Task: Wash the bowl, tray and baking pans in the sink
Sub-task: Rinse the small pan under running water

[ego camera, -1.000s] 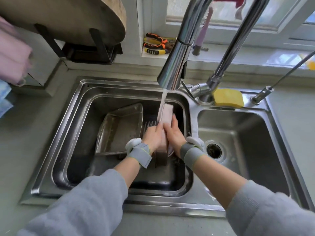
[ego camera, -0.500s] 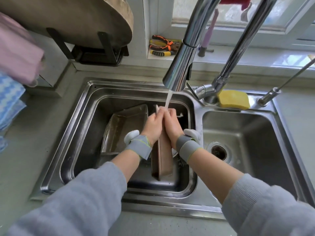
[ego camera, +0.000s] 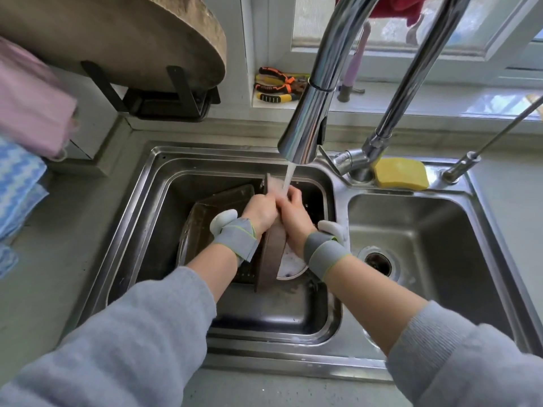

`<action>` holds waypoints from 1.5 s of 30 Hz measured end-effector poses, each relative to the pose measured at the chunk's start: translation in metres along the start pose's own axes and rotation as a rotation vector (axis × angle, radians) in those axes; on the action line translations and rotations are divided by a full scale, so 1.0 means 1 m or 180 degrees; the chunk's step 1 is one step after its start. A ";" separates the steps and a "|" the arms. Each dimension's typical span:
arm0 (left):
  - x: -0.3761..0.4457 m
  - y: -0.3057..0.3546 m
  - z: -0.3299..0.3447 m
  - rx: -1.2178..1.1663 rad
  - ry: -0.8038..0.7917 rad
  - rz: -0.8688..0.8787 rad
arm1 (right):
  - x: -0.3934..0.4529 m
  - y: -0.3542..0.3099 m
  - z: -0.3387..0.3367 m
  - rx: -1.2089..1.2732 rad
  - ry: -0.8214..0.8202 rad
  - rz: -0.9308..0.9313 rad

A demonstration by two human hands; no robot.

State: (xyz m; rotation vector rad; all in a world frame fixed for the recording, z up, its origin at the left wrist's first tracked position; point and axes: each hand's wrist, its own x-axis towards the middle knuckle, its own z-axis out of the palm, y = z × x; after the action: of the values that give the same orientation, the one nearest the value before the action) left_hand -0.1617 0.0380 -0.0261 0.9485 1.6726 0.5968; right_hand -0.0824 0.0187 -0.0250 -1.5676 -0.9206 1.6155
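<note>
A brown baking pan point(ego camera: 271, 254) stands on edge in the left basin of the steel sink point(ego camera: 147, 201), under the running water. My left hand point(ego camera: 260, 211) grips the pan's left side near its top. My right hand point(ego camera: 291, 214) presses against its right face, fingers curled at the upper edge where the stream lands. A second, larger baking pan point(ego camera: 205, 212) leans against the basin's left wall behind my left wrist. A round white bowl point(ego camera: 291, 265) with suds lies beneath my right wrist, mostly hidden.
The faucet spout point(ego camera: 308, 118) hangs over the left basin with water flowing. A yellow sponge point(ego camera: 401, 173) sits behind the right basin, whose drain point(ego camera: 377, 261) is open. Pliers point(ego camera: 276, 85) lie on the windowsill. A round wooden board point(ego camera: 132, 33) stands on a rack; cloths point(ego camera: 20, 177) hang at left.
The upright pan has shifted slightly under the stream, and both hands have slid along its faces near the top. The view has moved closer to the sink.
</note>
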 end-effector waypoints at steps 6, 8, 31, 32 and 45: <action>-0.012 0.005 -0.003 -0.0269 0.0064 0.0248 | 0.009 -0.016 0.007 -0.0379 0.0199 0.0117; -0.012 0.003 -0.012 -0.0281 0.0196 0.0278 | 0.007 -0.007 0.015 -0.0326 0.0081 -0.0006; -0.013 -0.022 -0.079 -0.0193 0.0289 0.0350 | 0.010 -0.041 -0.031 -0.0427 -0.0525 0.0024; -0.009 -0.021 -0.074 -0.0180 0.0518 0.0379 | 0.010 -0.042 -0.029 -0.0391 -0.0430 -0.0018; -0.019 0.000 0.001 -0.0602 0.0311 0.0219 | 0.007 -0.035 -0.005 0.0417 -0.0075 -0.0021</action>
State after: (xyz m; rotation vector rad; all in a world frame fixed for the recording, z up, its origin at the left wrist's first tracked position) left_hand -0.1589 0.0225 -0.0160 0.8539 1.6414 0.8438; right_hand -0.0771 0.0427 0.0019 -1.4573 -0.8143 1.6584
